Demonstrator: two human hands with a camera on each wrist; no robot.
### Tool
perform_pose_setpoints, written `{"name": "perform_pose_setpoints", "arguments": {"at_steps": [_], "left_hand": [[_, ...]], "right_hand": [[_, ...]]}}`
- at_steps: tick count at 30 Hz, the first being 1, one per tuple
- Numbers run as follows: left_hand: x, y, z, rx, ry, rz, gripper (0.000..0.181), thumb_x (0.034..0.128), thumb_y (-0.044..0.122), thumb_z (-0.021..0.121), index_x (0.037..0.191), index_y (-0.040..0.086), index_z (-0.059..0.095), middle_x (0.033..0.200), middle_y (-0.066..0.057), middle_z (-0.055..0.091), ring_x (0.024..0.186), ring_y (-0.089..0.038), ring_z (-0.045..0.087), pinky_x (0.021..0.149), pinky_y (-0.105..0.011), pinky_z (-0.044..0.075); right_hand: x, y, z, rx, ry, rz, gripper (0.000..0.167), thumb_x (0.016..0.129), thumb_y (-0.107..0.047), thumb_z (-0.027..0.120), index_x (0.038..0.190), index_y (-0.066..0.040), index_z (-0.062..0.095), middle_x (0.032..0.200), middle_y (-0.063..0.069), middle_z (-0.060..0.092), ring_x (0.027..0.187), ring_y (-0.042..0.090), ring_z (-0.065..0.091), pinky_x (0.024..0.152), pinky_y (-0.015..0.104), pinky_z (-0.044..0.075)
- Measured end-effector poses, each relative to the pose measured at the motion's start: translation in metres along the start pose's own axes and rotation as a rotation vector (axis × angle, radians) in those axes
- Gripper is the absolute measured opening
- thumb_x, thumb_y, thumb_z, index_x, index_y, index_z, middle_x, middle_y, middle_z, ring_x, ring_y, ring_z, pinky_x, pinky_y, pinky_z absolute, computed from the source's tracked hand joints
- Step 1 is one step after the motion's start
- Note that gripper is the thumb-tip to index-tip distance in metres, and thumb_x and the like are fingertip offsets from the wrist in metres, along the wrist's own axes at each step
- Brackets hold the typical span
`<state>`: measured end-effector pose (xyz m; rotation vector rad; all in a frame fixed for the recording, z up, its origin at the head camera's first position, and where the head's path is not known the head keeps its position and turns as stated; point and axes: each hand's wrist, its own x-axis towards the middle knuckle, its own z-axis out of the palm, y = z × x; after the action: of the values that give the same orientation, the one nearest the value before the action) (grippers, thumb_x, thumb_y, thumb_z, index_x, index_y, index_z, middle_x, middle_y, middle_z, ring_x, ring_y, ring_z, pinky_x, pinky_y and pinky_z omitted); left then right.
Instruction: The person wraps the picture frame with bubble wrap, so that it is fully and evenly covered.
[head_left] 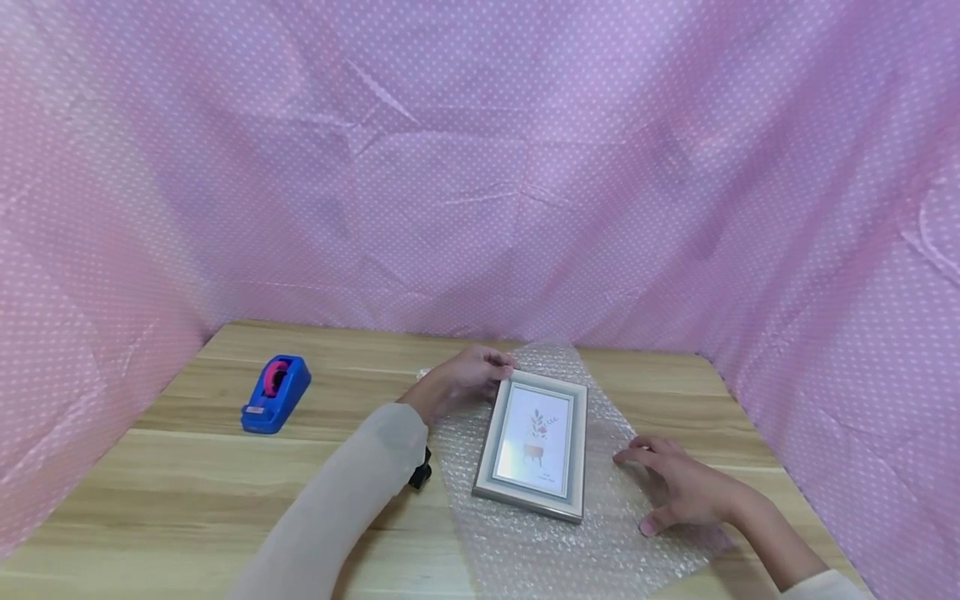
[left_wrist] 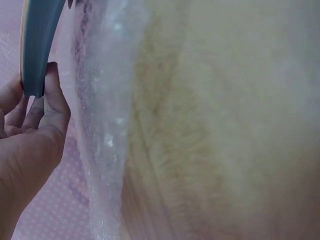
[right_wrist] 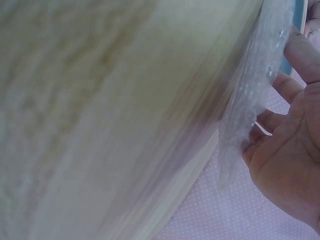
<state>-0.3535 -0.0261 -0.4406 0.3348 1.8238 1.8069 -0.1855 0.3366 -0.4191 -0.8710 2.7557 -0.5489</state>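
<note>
A picture frame with a pale border and a plant-in-pot print lies face up, slightly turned, over a sheet of bubble wrap. My left hand pinches the frame's far left corner. In the left wrist view, the frame's edge sits between the thumb and fingers of that hand. To the right of the frame, my right hand is spread loosely over the bubble wrap's right part, apart from the frame. The right wrist view has its fingertips at the bubble wrap, nothing gripped.
A blue tape dispenser with a pink roll stands on the wooden table at the left. A small black object is partly hidden by the left sleeve. Pink dotted cloth hangs behind the table and along both sides.
</note>
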Motion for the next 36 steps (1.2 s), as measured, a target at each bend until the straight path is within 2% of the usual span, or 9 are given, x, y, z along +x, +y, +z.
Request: {"name": "perform_pose_setpoints", "arguments": {"at_steps": [6, 16, 24, 26, 31, 36], "left_hand": [[0.003, -0.002, 0.002, 0.139, 0.001, -0.020, 0.022, 0.1034, 0.013, 0.060, 0.122, 0.005, 0.070, 0.110, -0.009, 0.072, 0.085, -0.019, 0.070, 0.070, -0.030, 0.058], [0.003, -0.003, 0.002, 0.241, -0.030, -0.019, 0.025, 0.1031, 0.012, 0.062, 0.126, 0.006, 0.069, 0.110, -0.006, 0.066, 0.087, -0.016, 0.062, 0.074, -0.028, 0.057], [0.001, -0.002, 0.007, 0.290, -0.077, 0.025, 0.028, 0.0995, 0.009, 0.067, 0.127, 0.002, 0.068, 0.105, -0.005, 0.071, 0.085, -0.014, 0.062, 0.073, -0.026, 0.054], [0.000, 0.000, 0.006, 0.307, -0.098, 0.017, 0.032, 0.0968, 0.007, 0.070, 0.128, 0.003, 0.067, 0.107, -0.005, 0.070, 0.090, -0.015, 0.062, 0.077, -0.026, 0.054], [-0.003, 0.002, 0.000, 0.317, -0.126, -0.021, 0.045, 0.0900, 0.008, 0.078, 0.134, 0.009, 0.066, 0.122, -0.004, 0.066, 0.115, -0.018, 0.058, 0.098, -0.032, 0.051], [-0.002, -0.002, -0.005, 0.305, -0.100, 0.000, 0.047, 0.0852, 0.008, 0.083, 0.129, 0.008, 0.069, 0.121, -0.004, 0.068, 0.116, -0.020, 0.060, 0.101, -0.033, 0.051]], "right_hand": [[0.001, 0.000, -0.001, 0.007, -0.007, 0.002, 0.092, 0.065, -0.055, 0.088, 0.142, -0.015, 0.056, 0.142, 0.022, 0.047, 0.131, 0.050, 0.041, 0.098, 0.071, 0.043], [0.001, 0.000, -0.002, 0.000, -0.001, -0.007, 0.093, 0.064, -0.057, 0.087, 0.141, -0.015, 0.056, 0.141, 0.021, 0.047, 0.130, 0.049, 0.042, 0.098, 0.071, 0.043], [0.000, 0.001, -0.001, 0.005, -0.003, -0.003, 0.093, 0.064, -0.058, 0.087, 0.141, -0.016, 0.056, 0.142, 0.019, 0.047, 0.131, 0.047, 0.042, 0.099, 0.069, 0.043], [0.001, 0.000, -0.001, 0.007, -0.002, -0.005, 0.093, 0.064, -0.058, 0.087, 0.141, -0.016, 0.057, 0.142, 0.020, 0.047, 0.131, 0.047, 0.042, 0.099, 0.069, 0.043], [0.001, 0.000, -0.001, 0.012, -0.002, -0.007, 0.093, 0.063, -0.056, 0.088, 0.140, -0.016, 0.057, 0.142, 0.021, 0.046, 0.131, 0.049, 0.041, 0.099, 0.070, 0.042], [0.001, -0.001, -0.002, 0.007, 0.003, -0.009, 0.092, 0.063, -0.057, 0.087, 0.140, -0.016, 0.057, 0.141, 0.019, 0.047, 0.130, 0.048, 0.042, 0.099, 0.070, 0.042]]}}
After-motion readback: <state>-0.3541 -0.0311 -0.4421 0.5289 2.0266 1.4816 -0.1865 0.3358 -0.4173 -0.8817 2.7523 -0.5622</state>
